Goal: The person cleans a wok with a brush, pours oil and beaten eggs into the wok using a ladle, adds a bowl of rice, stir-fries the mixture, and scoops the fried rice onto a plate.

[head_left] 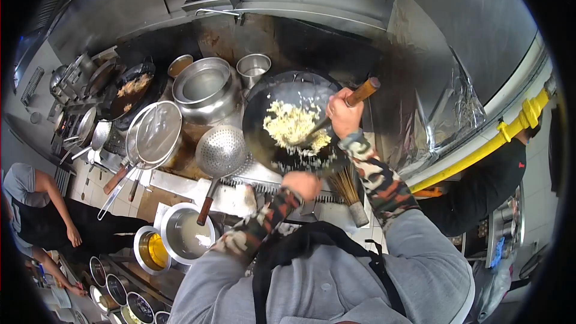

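Note:
A large dark wok (255,105) sits on the range in front of me, holding rice mixed with yellow, egg-like pieces (290,121). Grains are scattered up its sides. My right hand (344,113) is wrapped round the wooden handle (364,91) of a metal stirring tool. The tool slants down into the rice, which partly hides its head, so I cannot tell whether it is a ladle or a spatula. My left hand (303,185) is closed at the wok's near rim; the exact part under its fingers is hidden.
Left of the wok are a perforated skimmer (221,151), a mesh strainer (158,133) and a large metal pot (206,90). A bamboo brush (351,195) lies close on the right. A yellow pipe (498,138) runs along the right side. Other people stand left and right.

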The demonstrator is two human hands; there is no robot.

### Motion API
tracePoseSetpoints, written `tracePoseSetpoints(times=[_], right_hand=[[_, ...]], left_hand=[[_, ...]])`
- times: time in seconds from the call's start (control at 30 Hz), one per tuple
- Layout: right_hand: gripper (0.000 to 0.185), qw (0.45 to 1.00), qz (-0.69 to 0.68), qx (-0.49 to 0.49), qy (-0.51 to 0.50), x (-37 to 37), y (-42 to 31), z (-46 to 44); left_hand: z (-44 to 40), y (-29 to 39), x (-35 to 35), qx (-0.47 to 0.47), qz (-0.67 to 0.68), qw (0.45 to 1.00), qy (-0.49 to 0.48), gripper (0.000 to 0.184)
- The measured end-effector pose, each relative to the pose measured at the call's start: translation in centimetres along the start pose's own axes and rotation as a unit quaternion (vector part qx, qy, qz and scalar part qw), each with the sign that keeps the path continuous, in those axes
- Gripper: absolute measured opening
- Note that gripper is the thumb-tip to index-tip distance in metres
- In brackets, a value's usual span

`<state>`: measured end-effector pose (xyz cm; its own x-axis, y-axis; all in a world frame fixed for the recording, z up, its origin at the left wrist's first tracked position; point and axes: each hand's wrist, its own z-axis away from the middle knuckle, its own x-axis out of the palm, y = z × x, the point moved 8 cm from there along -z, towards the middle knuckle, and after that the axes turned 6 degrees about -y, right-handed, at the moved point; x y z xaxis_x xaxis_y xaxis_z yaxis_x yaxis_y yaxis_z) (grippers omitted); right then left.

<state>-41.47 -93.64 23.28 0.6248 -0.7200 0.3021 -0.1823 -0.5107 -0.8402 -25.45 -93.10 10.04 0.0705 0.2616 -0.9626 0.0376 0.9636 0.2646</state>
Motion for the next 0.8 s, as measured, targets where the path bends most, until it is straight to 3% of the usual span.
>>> tracePoseSetpoints(times=[0.07, 0.13, 0.2, 0.23, 0.27, 0.3, 0.33, 0.4, 0.47, 0.5, 0.53, 0.57, 0.6, 0.63, 0.67, 0.73, 0.8], right_hand=[[0.023, 0.999, -0.003, 0.014, 0.035, -0.2, 1.7, -1.5], [0.025, 0.999, -0.046, -0.005, 0.007, -0.6, 0.0, -3.1], [0.021, 0.997, -0.075, 0.031, 0.006, -0.5, -4.5, -3.2], [0.02, 1.0, -0.012, 0.015, 0.001, -0.2, -5.2, -1.7], [0.018, 0.999, 0.053, 0.002, -0.007, 0.2, -5.5, -0.3], [0.018, 0.998, -0.038, 0.021, 0.034, -0.4, -2.4, 0.1], [0.017, 0.999, -0.032, 0.007, 0.031, -0.8, -0.1, -0.4], [0.017, 0.998, -0.061, 0.028, 0.016, -0.7, 1.9, -3.2], [0.015, 0.995, -0.074, 0.054, 0.029, 0.5, -2.8, -5.4], [0.014, 0.997, -0.069, 0.022, 0.023, 1.0, -6.2, -6.0], [0.013, 0.998, -0.063, -0.005, 0.018, 1.0, -8.2, -6.1], [0.013, 0.996, -0.078, -0.037, -0.003, 0.8, -8.7, -6.0], [0.012, 0.993, -0.093, -0.067, -0.022, 0.7, -8.9, -5.5], [0.012, 0.993, -0.083, -0.071, 0.035, 0.1, -7.0, -4.4], [0.012, 0.995, -0.066, -0.064, 0.034, -0.6, -3.2, -3.7], [0.016, 0.998, -0.049, 0.046, -0.018, -1.0, 3.3, -3.5], [0.017, 0.997, -0.024, 0.062, 0.029, 0.1, -1.2, -4.6]], left_hand=[[0.1, -1.5, -0.4, -0.068, -0.014, 0.982, 0.176, 0.023], [2.3, -0.1, 3.0, -0.074, 0.051, 0.996, -0.007, 0.031], [3.6, 0.8, 2.8, -0.06, 0.09, 0.994, -0.012, 0.032], [4.3, 1.3, 2.6, -0.053, 0.11, 0.992, -0.015, 0.033], [3.3, 1.2, -0.9, -0.094, 0.101, 0.979, -0.152, 0.033], [0.7, -0.7, 1.6, -0.041, 0.077, 0.99, -0.111, 0.034], [-0.1, -1.8, 0.1, -0.049, 0.066, 0.997, -0.003, 0.035], [-0.3, -2.6, 2.2, -0.084, 0.04, 0.994, 0.06, 0.037], [3.0, 0.1, 3.3, -0.071, 0.091, 0.987, -0.111, 0.037], [4.9, 0.3, 4.3, -0.104, 0.092, 0.99, -0.03, 0.038], [6.3, 1.5, 3.3, 0.01, 0.081, 0.986, 0.144, 0.038], [4.8, 0.4, 4.8, -0.085, 0.086, 0.993, 0.011, 0.037], [3.9, 0.2, 2.2, -0.086, 0.084, 0.993, -0.024, 0.037], [3.0, 0.0, -0.5, -0.086, 0.081, 0.991, -0.059, 0.037], [1.4, -1.9, -0.2, -0.101, 0.071, 0.992, 0.006, 0.038], [-0.4, -3.7, -0.7, -0.112, 0.054, 0.992, -0.032, 0.039], [-0.5, -3.6, -2.5, -0.106, 0.06, 0.992, -0.039, 0.04]])
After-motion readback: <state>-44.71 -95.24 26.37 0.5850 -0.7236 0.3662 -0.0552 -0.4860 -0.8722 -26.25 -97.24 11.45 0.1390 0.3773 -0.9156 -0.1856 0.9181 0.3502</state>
